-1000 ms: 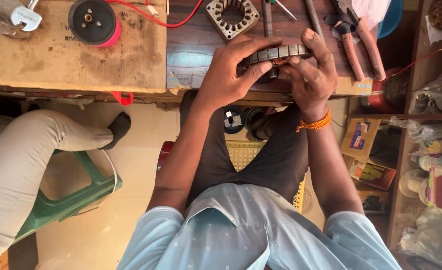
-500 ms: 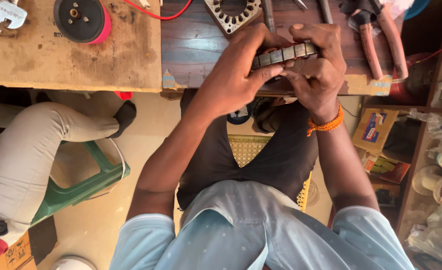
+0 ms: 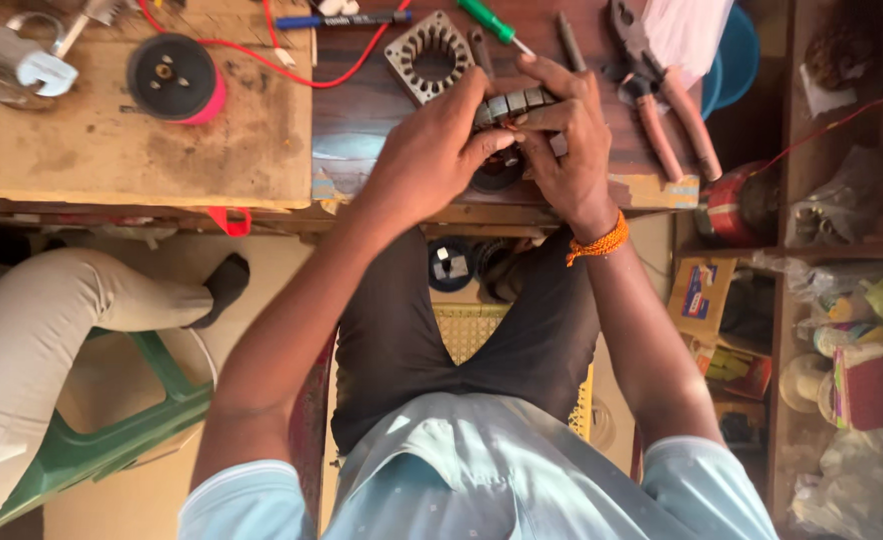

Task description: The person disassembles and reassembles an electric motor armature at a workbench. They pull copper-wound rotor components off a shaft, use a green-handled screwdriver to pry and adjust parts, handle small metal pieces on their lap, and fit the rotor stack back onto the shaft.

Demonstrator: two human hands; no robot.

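My two hands meet over the dark wooden table point(image 3: 362, 110) and hold a round metal stator core point(image 3: 518, 103) between them, on edge with its slotted rim toward me. Fingers of my left hand point(image 3: 432, 150) press on its left side. My right hand point(image 3: 567, 150), with an orange thread band at the wrist, wraps its right side and top. A second stator core point(image 3: 430, 57), with teeth around its inner hole, lies flat on the table just beyond my left hand.
Pliers with reddish handles point(image 3: 667, 105), a green-handled screwdriver point(image 3: 490, 18), a blue pen point(image 3: 342, 18) and a red wire point(image 3: 262, 50) lie on the table. A black and pink spool point(image 3: 174, 76) sits on a worn board. Another person's leg point(image 3: 72, 320) rests by a green stool point(image 3: 112, 440). Cluttered shelves stand at the right.
Both hands keep hold of the metal core and have shifted a little farther over the table. The view has tilted, showing more of the tabletop.
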